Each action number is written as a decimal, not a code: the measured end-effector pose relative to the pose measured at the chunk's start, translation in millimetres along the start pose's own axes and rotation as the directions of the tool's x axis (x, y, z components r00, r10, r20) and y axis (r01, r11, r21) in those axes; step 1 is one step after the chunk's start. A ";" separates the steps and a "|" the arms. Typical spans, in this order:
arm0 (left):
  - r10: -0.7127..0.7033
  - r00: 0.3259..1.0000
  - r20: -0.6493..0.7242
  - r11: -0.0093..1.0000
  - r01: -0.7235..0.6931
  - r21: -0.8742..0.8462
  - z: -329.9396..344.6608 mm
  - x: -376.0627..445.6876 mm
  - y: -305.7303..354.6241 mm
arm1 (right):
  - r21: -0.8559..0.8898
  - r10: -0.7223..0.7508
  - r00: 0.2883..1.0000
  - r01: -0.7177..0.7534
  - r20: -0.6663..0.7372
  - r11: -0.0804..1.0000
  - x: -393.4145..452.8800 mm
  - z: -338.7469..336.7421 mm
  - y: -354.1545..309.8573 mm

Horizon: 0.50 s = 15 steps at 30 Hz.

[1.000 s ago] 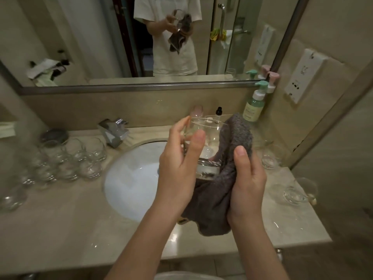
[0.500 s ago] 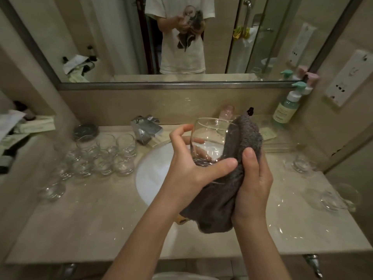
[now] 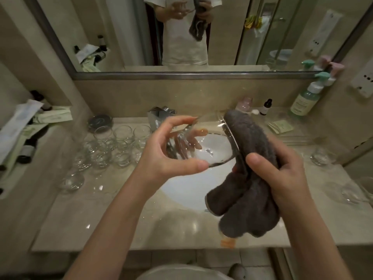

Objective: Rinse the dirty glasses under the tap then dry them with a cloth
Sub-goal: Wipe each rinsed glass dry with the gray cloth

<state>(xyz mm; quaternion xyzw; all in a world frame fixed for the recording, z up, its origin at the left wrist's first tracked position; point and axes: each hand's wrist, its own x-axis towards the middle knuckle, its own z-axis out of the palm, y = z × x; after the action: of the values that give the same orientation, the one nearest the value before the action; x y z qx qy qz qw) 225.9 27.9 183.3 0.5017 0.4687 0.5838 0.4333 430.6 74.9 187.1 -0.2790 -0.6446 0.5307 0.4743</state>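
Head cam: left hand curled round a tipped glass, right hand clamped on the grey cloth over the sink.

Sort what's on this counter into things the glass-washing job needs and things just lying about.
Job: glass in left hand; grey cloth in right hand; tap; sink; cluster of glasses.

Lying about: pump bottle; small dark bottle; sachets; wall socket.

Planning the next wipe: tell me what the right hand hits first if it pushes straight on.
Probably the glass: the right hand already presses the grey cloth against its side. Depth past that is unclear.
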 end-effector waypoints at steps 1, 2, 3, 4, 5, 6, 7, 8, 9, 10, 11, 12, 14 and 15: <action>0.000 1.000 0.011 0.999 0.001 -0.044 -2.6 0.3 0.0 | -0.015 -0.004 0.998 0.005 0.055 1.000 -0.7 -0.8 -5.1; -0.002 1.000 0.019 0.996 0.004 -0.086 -4.9 0.7 -0.2 | -0.024 -0.008 0.994 0.011 0.107 1.000 -1.6 -1.7 -9.2; -0.003 1.000 0.027 0.993 0.006 -0.116 -6.6 0.9 -0.1 | -0.025 -0.006 0.989 0.010 0.151 1.000 -2.1 -2.3 -13.7; -0.001 0.999 0.047 0.992 0.007 -0.128 -7.9 0.6 0.3 | -0.025 -0.004 0.982 0.009 0.189 1.000 -2.6 -2.9 -16.9; 0.002 0.997 0.080 0.993 0.008 -0.120 -8.5 0.0 1.4 | -0.024 0.009 0.975 -0.004 0.220 1.000 -3.0 -3.1 -20.2; 0.000 0.993 0.119 0.995 0.012 -0.099 -8.6 -1.0 2.4 | -0.022 0.023 0.970 -0.018 0.240 1.000 -3.2 -4.8 -21.1; -0.010 0.988 0.156 0.997 0.022 -0.075 -8.4 -2.0 3.7 | -0.031 0.049 0.964 -0.042 0.260 0.999 -3.0 -6.1 -22.6; -0.025 0.982 0.185 0.998 0.036 -0.056 -8.7 -2.7 4.3 | -0.051 0.071 0.958 -0.059 0.278 0.997 -2.4 -7.9 -22.9; -0.037 0.977 0.210 0.998 0.047 -0.042 -8.7 -3.2 5.0 | -0.082 0.090 0.952 -0.068 0.293 0.994 -1.6 -8.2 -24.6; -0.047 0.971 0.235 0.998 0.056 -0.031 -9.2 -3.0 6.0 | -0.119 0.099 0.942 -0.064 0.320 0.991 -0.6 -8.6 -25.1; -0.058 0.964 0.261 0.998 0.066 -0.019 -9.7 -2.3 7.3 | -0.166 0.117 0.929 -0.061 0.350 0.984 0.5 -8.2 -25.7; -0.073 0.956 0.286 0.997 0.078 -0.006 -10.3 -0.8 8.7 | -0.217 0.139 0.914 -0.057 0.382 0.974 1.8 -7.8 -25.2; -0.116 0.936 0.334 0.993 0.111 0.033 -11.4 2.7 12.1 | -0.311 0.192 0.872 -0.048 0.450 0.949 4.0 -6.7 -22.6; -0.142 0.924 0.356 0.990 0.131 0.055 -11.2 4.1 13.5 | -0.335 0.216 0.849 -0.049 0.482 0.941 4.6 -6.1 -21.4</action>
<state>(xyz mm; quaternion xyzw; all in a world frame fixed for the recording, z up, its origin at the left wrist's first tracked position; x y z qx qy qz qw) 213.9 28.1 196.7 0.5725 0.4244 0.4434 0.5436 437.4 75.4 208.8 -0.2432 -0.8015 0.5092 0.1980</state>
